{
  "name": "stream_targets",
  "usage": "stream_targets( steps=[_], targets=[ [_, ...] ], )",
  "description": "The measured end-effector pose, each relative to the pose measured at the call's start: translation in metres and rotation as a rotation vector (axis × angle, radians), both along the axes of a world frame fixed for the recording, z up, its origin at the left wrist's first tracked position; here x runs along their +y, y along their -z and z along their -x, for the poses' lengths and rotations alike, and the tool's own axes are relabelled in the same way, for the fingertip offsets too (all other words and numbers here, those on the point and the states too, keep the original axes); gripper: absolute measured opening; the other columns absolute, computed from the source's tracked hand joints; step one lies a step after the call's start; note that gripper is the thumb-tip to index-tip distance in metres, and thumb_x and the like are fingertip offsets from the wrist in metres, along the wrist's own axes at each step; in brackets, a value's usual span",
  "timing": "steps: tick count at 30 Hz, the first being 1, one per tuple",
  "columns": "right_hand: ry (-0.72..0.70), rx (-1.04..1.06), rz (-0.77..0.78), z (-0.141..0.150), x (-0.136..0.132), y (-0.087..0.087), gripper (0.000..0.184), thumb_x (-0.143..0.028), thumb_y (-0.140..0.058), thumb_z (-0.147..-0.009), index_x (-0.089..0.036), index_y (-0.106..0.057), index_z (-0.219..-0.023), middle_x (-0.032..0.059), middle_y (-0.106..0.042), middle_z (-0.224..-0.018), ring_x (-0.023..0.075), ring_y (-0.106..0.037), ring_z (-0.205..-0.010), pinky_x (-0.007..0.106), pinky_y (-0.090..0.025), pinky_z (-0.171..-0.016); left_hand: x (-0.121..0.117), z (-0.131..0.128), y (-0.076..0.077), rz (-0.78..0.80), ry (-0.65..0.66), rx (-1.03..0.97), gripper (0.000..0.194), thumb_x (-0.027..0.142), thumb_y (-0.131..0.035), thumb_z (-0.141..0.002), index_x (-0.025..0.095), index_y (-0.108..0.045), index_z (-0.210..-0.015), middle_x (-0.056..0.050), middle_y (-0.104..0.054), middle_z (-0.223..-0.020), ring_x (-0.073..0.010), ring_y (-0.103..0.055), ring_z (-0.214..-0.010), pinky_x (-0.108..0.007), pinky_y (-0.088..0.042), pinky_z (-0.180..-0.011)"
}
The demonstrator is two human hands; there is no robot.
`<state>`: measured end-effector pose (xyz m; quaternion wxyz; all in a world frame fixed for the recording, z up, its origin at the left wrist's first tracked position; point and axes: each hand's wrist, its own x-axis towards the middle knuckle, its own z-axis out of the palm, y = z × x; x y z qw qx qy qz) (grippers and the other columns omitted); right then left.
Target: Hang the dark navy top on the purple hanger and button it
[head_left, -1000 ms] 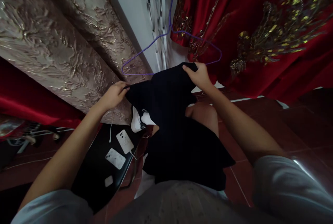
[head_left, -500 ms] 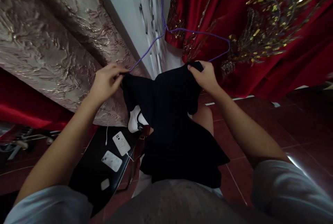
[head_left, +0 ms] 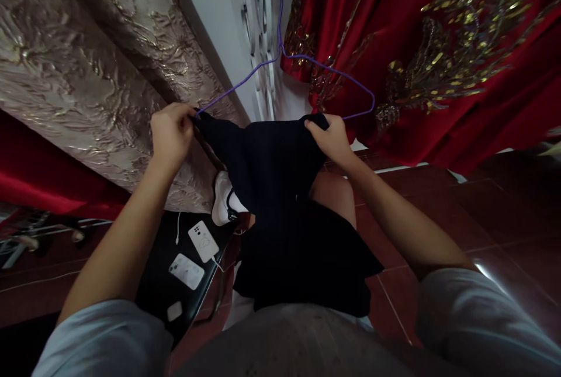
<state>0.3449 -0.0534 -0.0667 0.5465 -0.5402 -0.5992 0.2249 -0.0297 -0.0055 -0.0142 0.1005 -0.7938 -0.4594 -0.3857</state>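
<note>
A dark navy or black garment (head_left: pixel 272 161) is stretched between my hands, its lower part draped over my lap; its exact cut is hard to make out. My left hand (head_left: pixel 172 131) pinches the garment's upper left corner, close to the left end of a purple wire hanger (head_left: pixel 258 66). At the upper right corner, my right hand (head_left: pixel 329 136) grips the cloth with the thumb on top. The hanger's hook is on a white metal lattice (head_left: pixel 260 38) beyond the garment. Its right end loops out past my right hand, and its lower bar is mostly hidden.
On the left a black bench (head_left: pixel 153 272) carries a white phone (head_left: pixel 203 241) with a cable, a marbled phone (head_left: pixel 186 271) and a small white square item (head_left: pixel 174 311). Beige embossed fabric (head_left: pixel 109 73) hangs left, red sequined fabric (head_left: pixel 407 120) right. A white shoe (head_left: pixel 222 199) is below.
My left hand has shifted left and slightly up, pulling the garment's top edge wider and straighter. My right hand has moved a little left and down. The hanger's right end has swung left and lower.
</note>
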Motion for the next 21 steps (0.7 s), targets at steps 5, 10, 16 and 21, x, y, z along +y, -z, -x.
stream_targets(
  steps=[5, 10, 16, 21],
  targets=[
    [-0.009, 0.022, 0.004, 0.002, 0.004, 0.003, 0.034, -0.037, -0.064, -0.085, -0.021, -0.044, -0.062, -0.0018, -0.040, -0.063, 0.0123, -0.038, -0.062, 0.029, -0.033, -0.059, -0.014, 0.012, 0.005, 0.094, -0.040, -0.138, 0.032, 0.008, -0.043, -0.091, 0.013, -0.072, -0.104, 0.006, -0.072, -0.087, -0.0074, -0.062, -0.080, -0.027, -0.036, -0.071],
    [-0.044, 0.066, 0.029, 0.013, 0.006, 0.012, 0.037, -0.036, -0.065, -0.086, -0.022, -0.041, -0.062, -0.0022, -0.038, -0.063, 0.0125, -0.039, -0.061, 0.029, -0.037, -0.060, -0.003, -0.009, -0.014, -0.002, -0.078, -0.257, 0.033, 0.009, -0.046, -0.089, 0.017, -0.077, -0.099, 0.004, -0.074, -0.088, -0.0118, -0.058, -0.073, -0.028, -0.045, -0.073],
    [-0.159, 0.036, 0.020, 0.018, -0.018, 0.009, 0.031, -0.047, -0.061, -0.092, -0.023, -0.055, -0.075, -0.0005, -0.053, -0.073, 0.0157, -0.055, -0.072, 0.030, -0.049, -0.073, 0.022, -0.071, -0.041, 0.078, 0.133, -0.187, 0.025, 0.019, -0.053, -0.099, 0.019, -0.070, -0.118, 0.001, -0.075, -0.103, -0.0138, -0.064, -0.088, -0.029, -0.049, -0.087],
    [-0.021, -0.078, -0.244, -0.025, -0.039, -0.013, 0.031, -0.038, -0.064, -0.090, -0.026, -0.066, -0.119, 0.0062, -0.066, -0.129, 0.0229, -0.061, -0.122, 0.039, -0.048, -0.105, 0.016, -0.083, -0.033, 0.106, 0.239, -0.070, 0.042, 0.049, -0.041, -0.109, 0.016, -0.068, -0.113, -0.004, -0.074, -0.100, -0.0186, -0.068, -0.097, -0.033, -0.050, -0.091]
  ],
)
